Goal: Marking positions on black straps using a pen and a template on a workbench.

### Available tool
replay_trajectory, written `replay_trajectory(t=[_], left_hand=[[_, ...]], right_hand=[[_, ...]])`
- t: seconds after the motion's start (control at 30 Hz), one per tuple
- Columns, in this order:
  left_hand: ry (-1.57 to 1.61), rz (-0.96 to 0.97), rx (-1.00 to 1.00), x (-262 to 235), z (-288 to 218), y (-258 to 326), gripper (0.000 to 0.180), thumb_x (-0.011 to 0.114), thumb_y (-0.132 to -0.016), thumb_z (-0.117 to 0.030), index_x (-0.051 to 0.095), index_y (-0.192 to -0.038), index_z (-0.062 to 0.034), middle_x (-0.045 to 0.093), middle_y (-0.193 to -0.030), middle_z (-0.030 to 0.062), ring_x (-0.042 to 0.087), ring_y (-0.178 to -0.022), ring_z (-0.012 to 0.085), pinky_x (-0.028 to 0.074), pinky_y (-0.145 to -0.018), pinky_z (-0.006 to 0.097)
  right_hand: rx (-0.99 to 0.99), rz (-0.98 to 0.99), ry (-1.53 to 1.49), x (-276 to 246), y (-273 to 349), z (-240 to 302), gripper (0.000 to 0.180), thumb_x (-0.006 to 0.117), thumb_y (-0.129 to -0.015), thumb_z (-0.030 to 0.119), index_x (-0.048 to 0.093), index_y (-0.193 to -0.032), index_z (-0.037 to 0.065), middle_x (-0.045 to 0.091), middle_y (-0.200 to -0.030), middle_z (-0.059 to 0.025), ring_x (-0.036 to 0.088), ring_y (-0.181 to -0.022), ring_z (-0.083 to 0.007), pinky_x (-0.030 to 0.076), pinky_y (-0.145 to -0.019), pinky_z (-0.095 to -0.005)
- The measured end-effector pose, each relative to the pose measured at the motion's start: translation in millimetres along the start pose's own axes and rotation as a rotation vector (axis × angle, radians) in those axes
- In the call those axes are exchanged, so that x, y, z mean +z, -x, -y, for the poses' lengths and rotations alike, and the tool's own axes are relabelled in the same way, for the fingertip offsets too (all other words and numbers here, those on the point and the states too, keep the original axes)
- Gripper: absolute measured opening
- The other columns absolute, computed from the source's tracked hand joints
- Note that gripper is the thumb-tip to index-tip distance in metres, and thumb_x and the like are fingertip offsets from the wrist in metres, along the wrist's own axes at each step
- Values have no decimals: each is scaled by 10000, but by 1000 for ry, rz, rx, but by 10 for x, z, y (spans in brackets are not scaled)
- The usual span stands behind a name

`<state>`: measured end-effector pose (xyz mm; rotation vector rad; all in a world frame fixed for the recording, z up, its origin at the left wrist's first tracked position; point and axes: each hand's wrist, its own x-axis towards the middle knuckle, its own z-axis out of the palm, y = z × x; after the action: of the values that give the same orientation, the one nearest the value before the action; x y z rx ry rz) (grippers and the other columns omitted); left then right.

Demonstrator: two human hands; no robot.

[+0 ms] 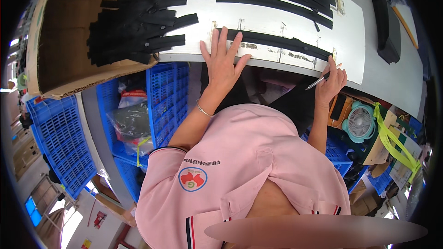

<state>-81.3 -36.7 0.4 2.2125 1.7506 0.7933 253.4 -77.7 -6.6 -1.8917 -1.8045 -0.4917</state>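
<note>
The strips [277,41] on the white, scuffed worktop [378,69] are plain black, and so are those piled in the brown cardboard box [60,41]. The crates [60,138] are blue with a grid pattern, the shirt [249,157] pink, the fan [360,122] teal.

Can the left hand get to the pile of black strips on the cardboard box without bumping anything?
Probably yes. The left hand lies flat on one black strip at the table edge. The pile of black strips lies just to its left, with nothing between them.
</note>
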Motion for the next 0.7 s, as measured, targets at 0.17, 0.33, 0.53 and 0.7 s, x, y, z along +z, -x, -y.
replay_trajectory(t=[0.17, 0.33, 0.53, 0.7], left_hand=[[-13, -35, 34, 3, 15, -16, 629, 727, -908, -432, 556, -1464, -193, 437, -1545, 183, 350, -1472, 397, 136, -1158, 689], [-47, -46, 48, 29, 40, 2, 665, 730, -900, -441, 528, -1487, -204, 439, -1548, 176, 363, -1467, 389, 160, -1156, 686], [-27, -68, 9, 74, 27, 3, 781, 745, -866, -464, 492, -1494, -76, 456, -1553, 152, 373, -1473, 346, 161, -1167, 672], [-42, -53, -2, 96, 64, 22, 811, 721, -877, -488, 462, -1516, -59, 450, -1570, 131, 337, -1504, 316, 88, -1197, 629]], right_hand=[[159, 8, -250, -28, -266, 379, 341, 617, -989, 61, 632, -1329, 78, 736, -1138, -97, 634, -1041, -232, 402, -1080, -403], [459, 322, -1047, -100, -675, 1296, 257, 582, -1043, 171, 681, -1246, 49, 754, -1038, -82, 677, -948, -151, 501, -891, -292], [294, 428, -1218, 355, -844, 1817, 206, 652, -999, 159, 723, -1067, -23, 725, -904, -57, 641, -778, -83, 492, -704, -231], [247, 421, -1139, 585, -787, 1892, 227, 661, -984, 150, 717, -938, -64, 739, -890, -52, 664, -673, -101, 487, -621, -242]])
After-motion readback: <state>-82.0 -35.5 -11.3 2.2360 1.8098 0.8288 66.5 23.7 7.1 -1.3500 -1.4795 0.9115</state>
